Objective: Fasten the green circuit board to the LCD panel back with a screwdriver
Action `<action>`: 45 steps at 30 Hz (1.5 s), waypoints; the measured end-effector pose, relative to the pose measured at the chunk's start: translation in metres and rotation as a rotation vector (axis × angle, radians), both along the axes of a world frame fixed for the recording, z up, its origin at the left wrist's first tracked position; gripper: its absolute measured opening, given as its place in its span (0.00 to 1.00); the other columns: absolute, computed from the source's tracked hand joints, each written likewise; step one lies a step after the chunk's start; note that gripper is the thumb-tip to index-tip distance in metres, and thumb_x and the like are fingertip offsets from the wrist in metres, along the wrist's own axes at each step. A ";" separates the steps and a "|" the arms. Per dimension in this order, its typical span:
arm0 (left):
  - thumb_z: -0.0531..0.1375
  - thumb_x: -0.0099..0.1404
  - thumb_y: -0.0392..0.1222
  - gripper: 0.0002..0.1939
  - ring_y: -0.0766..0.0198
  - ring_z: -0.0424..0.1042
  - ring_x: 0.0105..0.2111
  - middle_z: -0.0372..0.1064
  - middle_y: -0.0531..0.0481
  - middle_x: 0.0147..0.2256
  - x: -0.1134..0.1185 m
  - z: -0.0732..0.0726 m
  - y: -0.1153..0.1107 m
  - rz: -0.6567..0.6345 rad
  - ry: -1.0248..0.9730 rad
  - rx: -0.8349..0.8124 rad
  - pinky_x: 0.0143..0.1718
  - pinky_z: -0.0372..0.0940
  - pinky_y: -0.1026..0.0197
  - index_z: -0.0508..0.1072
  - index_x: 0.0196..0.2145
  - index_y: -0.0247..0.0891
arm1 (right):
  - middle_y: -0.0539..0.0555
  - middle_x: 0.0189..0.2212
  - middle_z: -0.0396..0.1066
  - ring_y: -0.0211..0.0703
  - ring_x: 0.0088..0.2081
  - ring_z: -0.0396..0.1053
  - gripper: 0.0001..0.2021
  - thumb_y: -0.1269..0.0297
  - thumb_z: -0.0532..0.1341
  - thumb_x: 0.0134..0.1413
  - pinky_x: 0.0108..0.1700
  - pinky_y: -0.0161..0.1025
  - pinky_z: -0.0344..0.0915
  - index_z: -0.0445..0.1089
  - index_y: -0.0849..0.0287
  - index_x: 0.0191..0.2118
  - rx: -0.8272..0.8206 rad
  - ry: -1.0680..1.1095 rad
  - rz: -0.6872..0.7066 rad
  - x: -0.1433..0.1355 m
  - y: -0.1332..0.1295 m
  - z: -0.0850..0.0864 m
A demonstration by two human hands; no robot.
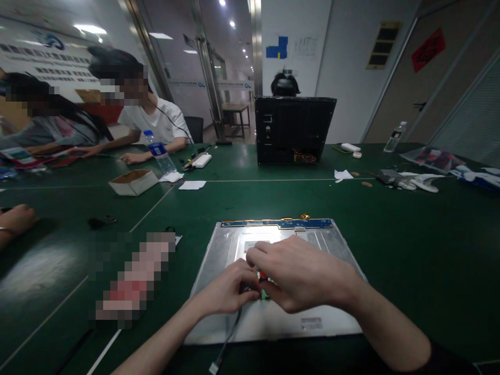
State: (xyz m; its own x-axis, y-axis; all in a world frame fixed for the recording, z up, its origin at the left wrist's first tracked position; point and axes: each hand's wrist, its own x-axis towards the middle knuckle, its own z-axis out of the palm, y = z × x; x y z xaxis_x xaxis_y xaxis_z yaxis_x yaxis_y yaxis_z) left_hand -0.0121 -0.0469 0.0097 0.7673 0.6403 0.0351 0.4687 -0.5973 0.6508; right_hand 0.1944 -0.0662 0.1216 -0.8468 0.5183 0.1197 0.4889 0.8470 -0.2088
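Note:
A silvery flat panel [332, 320] lies on the green table, with a blue circuit strip [253, 224] along its far edge. Over its middle, my left hand [234, 286] and my right hand [297, 273] meet with bent fingers. Between them shows a small red and green part [264, 292], partly hidden by the fingers. My right hand's fingers close around its top. A dark cable [234, 330] runs from under my left hand to a white connector [213, 367] at the panel's near edge. What my left fingertips pinch is hard to make out.
A black monitor-like casing [292, 130] stands upright at the back. Two people sit at the left, and another hand [17, 219] rests at the left edge. An open box [133, 183] and bottle [160, 151] stand back left; wrappers [410, 179] lie back right.

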 end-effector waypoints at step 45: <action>0.60 0.57 0.36 0.05 0.54 0.68 0.40 0.71 0.47 0.39 0.000 0.006 0.000 0.019 -0.017 -0.025 0.44 0.63 0.55 0.76 0.33 0.37 | 0.54 0.34 0.69 0.38 0.28 0.61 0.09 0.67 0.58 0.53 0.24 0.35 0.51 0.62 0.62 0.41 -0.038 -0.030 0.004 -0.004 -0.002 0.005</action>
